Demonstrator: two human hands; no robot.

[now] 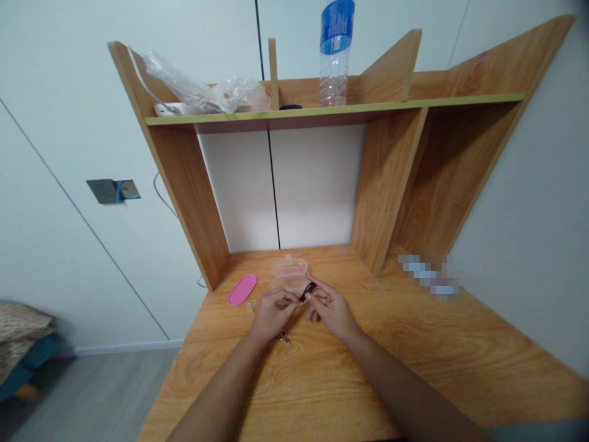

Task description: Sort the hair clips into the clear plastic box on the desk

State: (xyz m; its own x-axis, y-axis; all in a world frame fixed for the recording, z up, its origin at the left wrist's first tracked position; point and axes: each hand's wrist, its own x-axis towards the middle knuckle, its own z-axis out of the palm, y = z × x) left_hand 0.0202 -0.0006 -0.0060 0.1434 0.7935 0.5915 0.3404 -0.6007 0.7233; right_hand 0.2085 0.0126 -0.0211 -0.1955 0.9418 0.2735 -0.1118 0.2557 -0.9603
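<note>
Both my hands meet over the wooden desk, just in front of a small clear plastic box. My right hand pinches a small black object, perhaps a hair clip, between thumb and fingers. My left hand is closed in a pinch right beside it, touching or holding its near end. A pink oval lid lies left of the box. Small metallic bits lie on the desk under my left hand.
The desk has a wooden hutch with upright dividers and a shelf. On the shelf stand a clear water bottle and crumpled plastic bags. A blurred item lies at the right. A wall plate is left.
</note>
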